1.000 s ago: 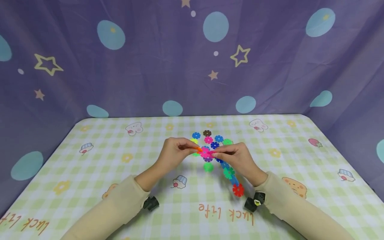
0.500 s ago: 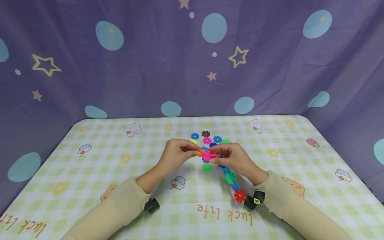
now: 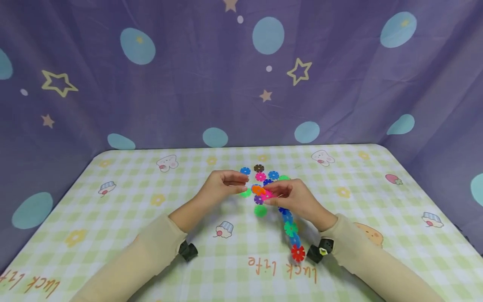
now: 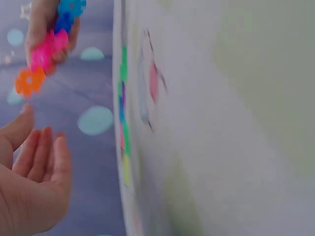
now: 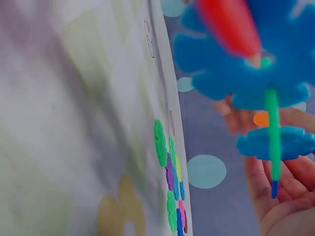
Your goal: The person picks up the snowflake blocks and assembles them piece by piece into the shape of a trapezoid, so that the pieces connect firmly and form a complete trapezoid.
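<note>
In the head view, a chain of notched discs [image 3: 291, 229] is slanting through the lower middle, its red disc [image 3: 298, 253] lying nearest. Right of centre, the right hand [image 3: 298, 201] is pinching its pink section [image 3: 266, 195], with an orange disc [image 3: 258, 190] ending the chain. Left of centre, the left hand [image 3: 220, 186] is hovering near it, thumb and fingers parted. Beyond, loose discs [image 3: 260, 176] are lying mid-frame; a purple curtain [image 3: 188, 92] is filling the top.
</note>
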The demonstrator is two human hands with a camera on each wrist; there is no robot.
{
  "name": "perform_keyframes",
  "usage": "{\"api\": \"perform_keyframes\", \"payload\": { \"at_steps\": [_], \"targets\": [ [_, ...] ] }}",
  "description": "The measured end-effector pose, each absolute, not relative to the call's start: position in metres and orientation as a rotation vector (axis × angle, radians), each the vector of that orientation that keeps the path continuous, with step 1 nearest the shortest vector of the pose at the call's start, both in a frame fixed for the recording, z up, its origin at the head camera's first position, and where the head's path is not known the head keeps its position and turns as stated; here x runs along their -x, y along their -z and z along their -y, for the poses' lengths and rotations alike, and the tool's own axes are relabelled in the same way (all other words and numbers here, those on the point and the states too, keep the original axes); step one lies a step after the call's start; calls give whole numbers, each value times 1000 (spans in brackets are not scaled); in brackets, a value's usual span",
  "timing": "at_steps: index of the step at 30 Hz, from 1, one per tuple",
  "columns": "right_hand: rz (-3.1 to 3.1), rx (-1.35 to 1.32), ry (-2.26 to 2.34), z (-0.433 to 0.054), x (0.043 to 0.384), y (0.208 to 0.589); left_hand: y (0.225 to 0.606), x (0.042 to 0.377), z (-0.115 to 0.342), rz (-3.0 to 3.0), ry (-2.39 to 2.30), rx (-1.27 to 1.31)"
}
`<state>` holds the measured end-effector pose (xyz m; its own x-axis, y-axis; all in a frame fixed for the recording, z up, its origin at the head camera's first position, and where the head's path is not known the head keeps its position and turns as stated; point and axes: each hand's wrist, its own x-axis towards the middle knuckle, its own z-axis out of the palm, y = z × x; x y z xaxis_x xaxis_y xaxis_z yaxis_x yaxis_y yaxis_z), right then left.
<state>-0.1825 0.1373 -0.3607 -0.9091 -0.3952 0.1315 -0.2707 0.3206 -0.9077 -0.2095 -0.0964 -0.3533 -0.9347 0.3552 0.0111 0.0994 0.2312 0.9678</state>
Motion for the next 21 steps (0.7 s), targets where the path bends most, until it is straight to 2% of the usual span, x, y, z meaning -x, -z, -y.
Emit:
{"api": "perform_keyframes", "payload": {
  "at_steps": [9, 21],
  "targets": [
    [-2406, 586, 1707, -139, 183, 361, 377, 240, 106, -2324, -1547, -377],
    [-2408, 562, 1677, -139, 185, 365, 386, 242, 100, -2544, -1268, -477]
  ]
}}
